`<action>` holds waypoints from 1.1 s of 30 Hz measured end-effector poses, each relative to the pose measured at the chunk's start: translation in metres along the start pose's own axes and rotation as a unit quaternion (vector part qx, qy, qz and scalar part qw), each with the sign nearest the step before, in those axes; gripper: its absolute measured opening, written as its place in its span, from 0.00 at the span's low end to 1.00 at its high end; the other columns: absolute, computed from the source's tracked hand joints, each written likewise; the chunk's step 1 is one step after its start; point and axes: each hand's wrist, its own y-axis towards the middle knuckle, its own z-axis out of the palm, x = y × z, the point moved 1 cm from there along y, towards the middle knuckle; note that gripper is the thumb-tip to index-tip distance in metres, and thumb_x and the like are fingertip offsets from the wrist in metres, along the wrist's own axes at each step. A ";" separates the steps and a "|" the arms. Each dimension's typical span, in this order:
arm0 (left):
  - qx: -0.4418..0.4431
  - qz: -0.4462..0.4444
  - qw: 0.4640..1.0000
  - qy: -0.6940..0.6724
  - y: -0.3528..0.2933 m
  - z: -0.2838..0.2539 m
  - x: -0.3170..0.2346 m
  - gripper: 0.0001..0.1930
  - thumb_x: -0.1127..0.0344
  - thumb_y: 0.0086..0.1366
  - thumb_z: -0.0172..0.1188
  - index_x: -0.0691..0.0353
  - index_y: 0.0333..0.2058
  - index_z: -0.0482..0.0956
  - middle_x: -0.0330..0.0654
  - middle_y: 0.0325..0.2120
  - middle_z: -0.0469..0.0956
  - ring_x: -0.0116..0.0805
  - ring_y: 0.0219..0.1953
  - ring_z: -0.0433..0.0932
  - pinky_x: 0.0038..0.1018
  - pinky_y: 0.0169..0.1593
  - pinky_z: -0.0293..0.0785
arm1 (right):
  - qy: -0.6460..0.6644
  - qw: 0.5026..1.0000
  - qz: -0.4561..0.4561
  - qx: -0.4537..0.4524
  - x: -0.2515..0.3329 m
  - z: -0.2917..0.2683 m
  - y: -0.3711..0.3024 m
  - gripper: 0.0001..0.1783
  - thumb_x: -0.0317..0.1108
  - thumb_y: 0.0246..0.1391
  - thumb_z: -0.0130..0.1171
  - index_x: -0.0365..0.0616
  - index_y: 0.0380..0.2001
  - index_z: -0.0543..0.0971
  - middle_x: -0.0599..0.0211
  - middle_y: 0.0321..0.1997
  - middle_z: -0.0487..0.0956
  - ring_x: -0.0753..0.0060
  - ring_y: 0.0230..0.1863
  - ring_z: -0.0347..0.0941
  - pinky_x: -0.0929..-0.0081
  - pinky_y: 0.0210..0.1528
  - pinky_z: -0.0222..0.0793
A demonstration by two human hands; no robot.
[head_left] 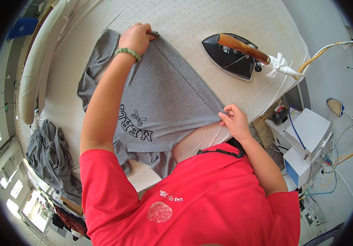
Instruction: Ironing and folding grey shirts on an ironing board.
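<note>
A grey jersey top (164, 86) with dark outlined lettering and a small bow print lies spread on the padded ironing table (176, 20). My left hand (136, 37), with a green bead bracelet at its wrist, pinches the top's far edge. At the right end of the same long, straight edge, my right hand (233, 121) grips a corner between thumb and fingers. The cloth is stretched between both hands, while its left and near parts lie in folds. An iron (231, 55) with a wooden handle rests on the table beyond the top, touched by neither hand.
A cord and hose (324, 51) run from the iron to the right. Crumpled grey garments (53, 160) are heaped at the left, below a long padded arm (41, 61). White equipment (305, 131) with tubes stands right of the table.
</note>
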 end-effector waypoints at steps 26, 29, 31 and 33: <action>-0.164 -0.015 0.983 -0.084 -0.125 0.074 -0.088 0.42 0.55 0.66 0.67 0.72 0.72 0.61 0.57 0.74 0.59 0.55 0.77 0.56 0.48 0.78 0.53 | -0.244 0.929 -0.278 0.023 0.200 0.124 0.206 0.17 0.43 0.59 0.70 0.38 0.39 0.83 0.64 0.33 0.84 0.67 0.37 0.82 0.67 0.41 0.78; -0.143 -0.028 0.987 -0.068 -0.124 0.077 -0.090 0.43 0.49 0.69 0.63 0.70 0.73 0.59 0.56 0.76 0.56 0.54 0.78 0.53 0.49 0.79 0.48 | -0.123 0.967 -0.217 0.049 0.175 0.102 0.188 0.19 0.45 0.62 0.69 0.37 0.39 0.83 0.68 0.31 0.84 0.75 0.36 0.80 0.71 0.40 0.77; -0.131 -0.037 0.990 -0.042 -0.124 0.080 -0.092 0.43 0.45 0.70 0.60 0.70 0.73 0.59 0.57 0.76 0.54 0.55 0.79 0.51 0.49 0.79 0.45 | -0.076 0.978 -0.095 0.170 0.142 0.071 0.151 0.23 0.49 0.61 0.70 0.36 0.39 0.83 0.67 0.35 0.85 0.79 0.38 0.79 0.72 0.42 0.75; -0.126 -0.050 0.990 -0.032 -0.122 0.084 -0.097 0.44 0.43 0.71 0.59 0.70 0.73 0.59 0.57 0.77 0.54 0.55 0.79 0.49 0.49 0.80 0.43 | -0.130 0.971 -0.025 0.197 0.106 0.045 0.113 0.20 0.44 0.60 0.73 0.37 0.41 0.83 0.73 0.33 0.81 0.83 0.34 0.73 0.76 0.37 0.72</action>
